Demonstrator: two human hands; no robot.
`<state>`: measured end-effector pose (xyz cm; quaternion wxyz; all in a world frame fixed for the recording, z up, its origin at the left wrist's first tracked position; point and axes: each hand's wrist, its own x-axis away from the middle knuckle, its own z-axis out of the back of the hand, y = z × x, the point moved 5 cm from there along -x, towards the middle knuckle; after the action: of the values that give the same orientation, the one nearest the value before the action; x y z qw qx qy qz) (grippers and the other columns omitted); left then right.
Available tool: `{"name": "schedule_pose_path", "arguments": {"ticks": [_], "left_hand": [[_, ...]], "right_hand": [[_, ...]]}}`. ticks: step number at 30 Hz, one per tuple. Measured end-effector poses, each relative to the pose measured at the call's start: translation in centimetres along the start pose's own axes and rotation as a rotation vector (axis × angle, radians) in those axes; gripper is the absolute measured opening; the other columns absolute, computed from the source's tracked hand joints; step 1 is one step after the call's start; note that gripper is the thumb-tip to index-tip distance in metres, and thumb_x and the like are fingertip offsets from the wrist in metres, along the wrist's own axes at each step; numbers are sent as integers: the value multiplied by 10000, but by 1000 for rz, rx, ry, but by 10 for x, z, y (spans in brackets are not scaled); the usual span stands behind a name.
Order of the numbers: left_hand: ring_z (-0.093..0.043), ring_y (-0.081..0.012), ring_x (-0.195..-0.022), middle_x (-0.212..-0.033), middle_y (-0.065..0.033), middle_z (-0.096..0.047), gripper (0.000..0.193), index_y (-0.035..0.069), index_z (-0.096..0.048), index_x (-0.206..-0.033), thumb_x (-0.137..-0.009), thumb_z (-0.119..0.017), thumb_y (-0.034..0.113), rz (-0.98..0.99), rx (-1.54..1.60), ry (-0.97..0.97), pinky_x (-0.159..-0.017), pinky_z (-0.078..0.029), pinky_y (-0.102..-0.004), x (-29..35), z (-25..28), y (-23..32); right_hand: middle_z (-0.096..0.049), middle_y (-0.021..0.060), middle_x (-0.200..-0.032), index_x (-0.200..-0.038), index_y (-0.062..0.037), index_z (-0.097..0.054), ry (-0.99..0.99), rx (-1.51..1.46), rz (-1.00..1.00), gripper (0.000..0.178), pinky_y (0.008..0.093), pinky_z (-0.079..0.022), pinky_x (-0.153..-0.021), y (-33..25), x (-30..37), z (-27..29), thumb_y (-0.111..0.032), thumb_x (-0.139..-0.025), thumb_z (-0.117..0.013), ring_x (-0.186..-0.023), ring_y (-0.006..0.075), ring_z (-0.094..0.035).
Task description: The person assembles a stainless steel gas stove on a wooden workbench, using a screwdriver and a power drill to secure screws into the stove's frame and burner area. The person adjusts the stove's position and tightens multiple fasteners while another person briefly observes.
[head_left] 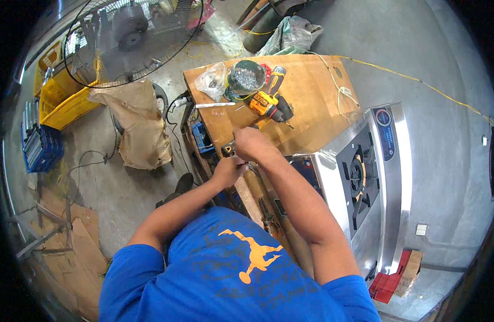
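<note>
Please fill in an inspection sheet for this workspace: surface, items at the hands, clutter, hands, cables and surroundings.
Surface: brown wooden table, loaded mostly at its left and middle.
Items at the hands: black-and-yellow tool, beside the right hand; anything gripped is too hidden to name.
Clutter: clear plastic bag, round clear container of small silvery pieces and yellow-and-black power drill, all on the table.
Hands: left hand and right hand close together near the table's near side; grips unclear.
Cables: white cord across the table; yellow cable beyond it.
Surroundings: stainless-steel gas stove at right; black wire-cage fan and yellow plastic crate at left.
</note>
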<state>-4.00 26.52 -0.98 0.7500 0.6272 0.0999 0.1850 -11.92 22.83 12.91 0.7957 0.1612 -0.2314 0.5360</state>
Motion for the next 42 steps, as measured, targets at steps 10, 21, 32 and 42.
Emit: {"name": "schedule_pose_path", "arguments": {"ticks": [10, 21, 32, 42], "left_hand": [[-682, -419, -846, -896, -219, -712, 146, 72, -706, -963, -850, -640, 137, -57, -350, -101, -725, -533, -501, -45, -37, -32], [-681, -432, -877, -911, -234, -707, 181, 46, -712, -945, -850, -638, 181, -73, -372, -235, -775, -531, -517, -46, -20, -10], [-678, -188, -642, -734, -119, -711, 199, -9, -711, -905, -930, -682, 186, 274, -10, -367, -632, -546, -363, -43, -19, 6], [-625, -107, -691, -774, -33, -687, 192, -7, -708, -929, -1003, -615, 144, 350, 465, -451, -615, -524, -320, -46, -27, -3]], "right_hand": [[-689, 293, -887, -1022, 53, -601, 161, -128, -84, 242, 532, -557, -769, 31, 27, -8, -76, -819, -626, -883, 445, -693], [-678, 317, -855, -1043, 64, -564, 180, -308, -175, 196, 561, -547, -757, 34, 44, -27, -82, -925, -511, -851, 472, -693], [-694, 260, -903, -1100, -44, -559, 330, -392, -436, 187, 523, -570, -704, 42, 94, -55, -130, -935, -550, -814, 429, -706], [-670, 193, -840, -1093, -25, -567, 493, -506, -447, 216, 473, -577, -614, 42, 120, -85, -159, -932, -619, -775, 380, -709]]}}
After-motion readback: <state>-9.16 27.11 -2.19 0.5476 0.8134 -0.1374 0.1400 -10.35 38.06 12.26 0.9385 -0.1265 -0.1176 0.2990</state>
